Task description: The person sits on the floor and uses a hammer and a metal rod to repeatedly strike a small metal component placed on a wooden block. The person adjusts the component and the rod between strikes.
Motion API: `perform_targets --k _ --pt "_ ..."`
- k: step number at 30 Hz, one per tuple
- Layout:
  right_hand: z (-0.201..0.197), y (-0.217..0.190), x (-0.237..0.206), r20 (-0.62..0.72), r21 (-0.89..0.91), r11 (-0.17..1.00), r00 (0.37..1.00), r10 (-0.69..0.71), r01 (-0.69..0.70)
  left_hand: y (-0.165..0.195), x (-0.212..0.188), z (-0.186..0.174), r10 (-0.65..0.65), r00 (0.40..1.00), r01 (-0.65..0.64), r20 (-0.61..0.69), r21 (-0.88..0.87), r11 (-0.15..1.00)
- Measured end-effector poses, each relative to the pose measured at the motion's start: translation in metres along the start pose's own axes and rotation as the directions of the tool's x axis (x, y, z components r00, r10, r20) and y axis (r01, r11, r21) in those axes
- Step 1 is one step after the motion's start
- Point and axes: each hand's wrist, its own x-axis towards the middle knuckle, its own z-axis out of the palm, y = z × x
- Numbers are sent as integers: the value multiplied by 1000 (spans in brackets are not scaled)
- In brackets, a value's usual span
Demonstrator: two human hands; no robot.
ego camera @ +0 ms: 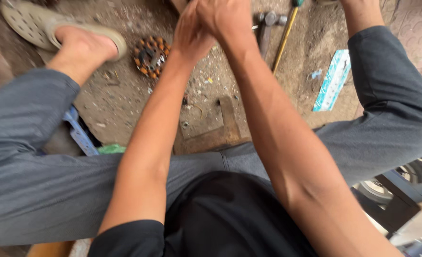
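At the top edge of the view, above the dirt floor [125,102], the left hand [192,33] and right hand [225,16] meet, pressed together with fingers partly cut off by the frame; whether either is closed on anything cannot be told; just left of the left hand lies a round stator with copper coils [150,56], near it on the ground; a hammer [266,26] and a yellow-handled tool [284,40] lie just right of the right hand; a wooden block [215,131] sits between the knees; a beige sandal [39,26] is on the left foot; a teal-and-white box [332,81] lies well to the right.
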Motion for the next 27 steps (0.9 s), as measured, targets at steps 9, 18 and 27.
perform_targets --k 9,18,27 --pt "1 -13 34 52 209 943 965 256 -261 7 5 -14 -348 924 360 160 -46 932" --pt "-9 -30 57 283 312 887 924 256 -342 -1 31 -20 -10 995 -17 102 263 965" --pt "-21 0 56 564 341 806 791 236 -484 -20 43 -20 -489 675 152 552 545 825"
